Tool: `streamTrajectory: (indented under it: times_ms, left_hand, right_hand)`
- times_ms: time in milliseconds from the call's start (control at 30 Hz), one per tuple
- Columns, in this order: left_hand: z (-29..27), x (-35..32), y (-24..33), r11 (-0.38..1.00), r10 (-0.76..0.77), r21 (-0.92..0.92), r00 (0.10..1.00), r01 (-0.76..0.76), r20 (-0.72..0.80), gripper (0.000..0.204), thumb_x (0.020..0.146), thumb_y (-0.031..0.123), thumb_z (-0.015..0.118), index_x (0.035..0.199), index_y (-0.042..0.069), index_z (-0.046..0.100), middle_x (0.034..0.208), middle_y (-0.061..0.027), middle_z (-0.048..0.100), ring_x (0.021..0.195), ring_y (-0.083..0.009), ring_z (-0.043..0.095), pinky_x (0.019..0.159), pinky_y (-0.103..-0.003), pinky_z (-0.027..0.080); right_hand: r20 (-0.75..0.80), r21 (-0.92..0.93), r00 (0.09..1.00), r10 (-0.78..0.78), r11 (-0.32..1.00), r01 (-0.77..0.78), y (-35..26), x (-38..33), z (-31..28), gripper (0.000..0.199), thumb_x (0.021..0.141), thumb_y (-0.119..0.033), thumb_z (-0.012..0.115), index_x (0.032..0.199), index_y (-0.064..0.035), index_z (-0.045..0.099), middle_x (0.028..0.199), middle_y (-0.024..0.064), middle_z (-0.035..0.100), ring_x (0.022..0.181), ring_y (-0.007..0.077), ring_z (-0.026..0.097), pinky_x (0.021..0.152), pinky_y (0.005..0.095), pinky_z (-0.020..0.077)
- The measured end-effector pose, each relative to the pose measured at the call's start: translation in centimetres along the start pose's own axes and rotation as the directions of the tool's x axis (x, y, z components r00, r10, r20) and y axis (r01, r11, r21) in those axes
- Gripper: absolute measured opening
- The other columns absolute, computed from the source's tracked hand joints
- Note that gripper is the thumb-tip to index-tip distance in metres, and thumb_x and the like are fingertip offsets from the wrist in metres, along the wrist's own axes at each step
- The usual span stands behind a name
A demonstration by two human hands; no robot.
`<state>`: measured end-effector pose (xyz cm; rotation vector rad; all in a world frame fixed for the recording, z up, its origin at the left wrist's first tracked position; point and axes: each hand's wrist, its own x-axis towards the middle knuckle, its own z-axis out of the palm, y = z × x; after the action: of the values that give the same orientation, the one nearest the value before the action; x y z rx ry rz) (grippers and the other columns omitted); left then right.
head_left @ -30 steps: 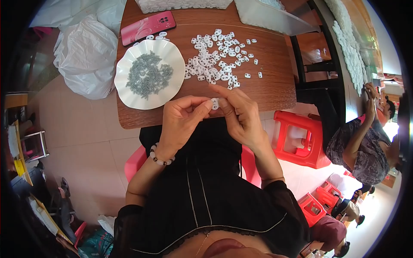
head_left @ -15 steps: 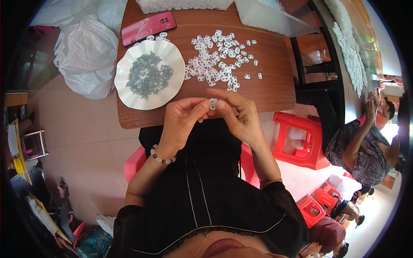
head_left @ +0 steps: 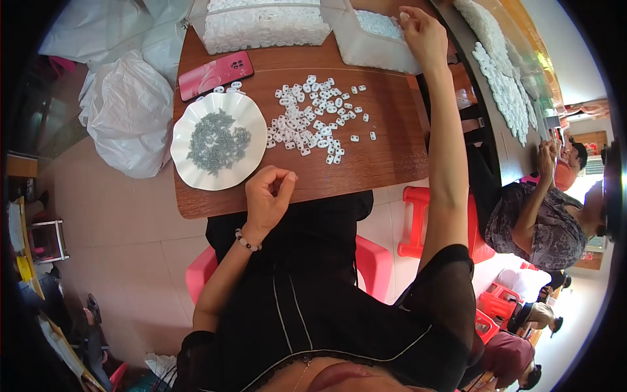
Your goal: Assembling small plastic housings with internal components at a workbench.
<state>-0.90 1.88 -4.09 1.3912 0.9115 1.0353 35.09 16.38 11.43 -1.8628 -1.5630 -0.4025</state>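
At the table's near edge, just right of the scalloped white plate (head_left: 183,140), my left hand (head_left: 266,199) rests with its fingers curled in and the thumb against them; nothing shows in it. Small grey pointed pieces (head_left: 219,140) fill the plate's middle. My right arm reaches far forward, and my right hand (head_left: 426,40) is above the rim of a translucent bin (head_left: 375,52) holding small white pieces (head_left: 379,25). Its fingertips pinch a small white piece (head_left: 403,17), too small to make out fully. White two-holed plastic pieces (head_left: 307,121) lie loosely spread on the table.
A pink phone (head_left: 215,75) lies behind the plate. A clear bin heaped with white pieces (head_left: 268,29) stands at the back. White bags (head_left: 124,111) are on the left. Red stools (head_left: 415,222) and a seated person (head_left: 539,222) at another table are to the right.
My hands have parted. The right moved far forward to the bin from the near edge, where both held a white two-holed piece. My left hand stayed near the edge, its fingers curled.
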Motion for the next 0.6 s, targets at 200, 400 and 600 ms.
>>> streamTrajectory:
  times_ms: [200,400,600]
  left_hand:
    - [-0.1,-0.2,0.5,0.996,0.049,0.072,0.999,-0.048,-0.008,0.011,0.084,0.006,0.066,0.076,-0.001,0.064,0.067,-0.0006,0.057,0.056,-0.0046,0.050,0.049,-0.020,0.037]
    - [-0.4,0.0,0.6,0.996,0.039,0.073,0.999,-0.042,0.035,0.010,0.083,0.006,0.066,0.075,-0.001,0.064,0.067,-0.0016,0.057,0.053,-0.0054,0.050,0.048,-0.020,0.036]
    - [-0.3,0.2,0.5,0.997,0.031,0.064,0.999,-0.034,0.043,0.010,0.082,0.004,0.066,0.074,0.000,0.064,0.066,-0.0012,0.057,0.052,-0.0059,0.049,0.047,-0.020,0.036]
  right_hand:
    - [0.172,-0.225,0.968,0.182,0.964,-0.141,3.1,2.0,3.6,0.024,0.085,-0.032,0.060,0.101,-0.0193,0.073,0.093,0.0110,0.071,0.094,0.0295,0.066,0.083,0.0414,0.0510]
    - [-0.026,0.176,0.999,0.022,0.984,-0.017,-4.0,-5.5,0.9,0.023,0.090,-0.025,0.062,0.096,-0.0042,0.070,0.077,0.0089,0.071,0.071,0.0162,0.066,0.064,0.0276,0.0493]
    - [0.354,0.326,0.931,-0.089,0.945,-0.034,-5.6,-13.9,3.0,0.013,0.085,-0.014,0.067,0.092,-0.0026,0.069,0.079,0.0112,0.068,0.065,0.0168,0.061,0.059,0.0285,0.0472]
